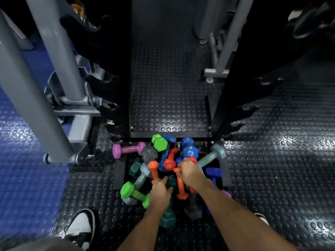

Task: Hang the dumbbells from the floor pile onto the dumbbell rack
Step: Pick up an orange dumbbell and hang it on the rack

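- Black rubber flooring (272, 160) with raised round studs covers the ground under you, turning blue on the far side of the grey steel machine post (32, 98) that stands beside the pile.
- Your landmark is the heap of small, coloured, hex-ended dumbbells (168, 165) lying on the floor at the foot of the tall black dumbbell rack (125, 87).
- The rack rises just behind the heap, with its hooked black cradles sticking out along both uprights; none of the cradles you can see holds a weight.
- Your left hand (160, 192) is on the near side of the heap, fingers curled round the handle of an upright orange dumbbell (154, 169).
- Your right hand (189, 171) sits at the middle of the heap, fingers closed on a second orange dumbbell (181, 187), whose lower head points toward you.
- A pink dumbbell (126, 149) lies at the heap's edge nearest the grey post.
- A bright green dumbbell (135, 193) lies at the near corner, just beside your left hand.
- Blue dumbbells (188, 149) and a red one (170, 160) are stacked at the heap's back, close to the rack's base.
- A black-and-white shoe (81, 227) stands on the floor nearer to you than the heap, well apart from it.
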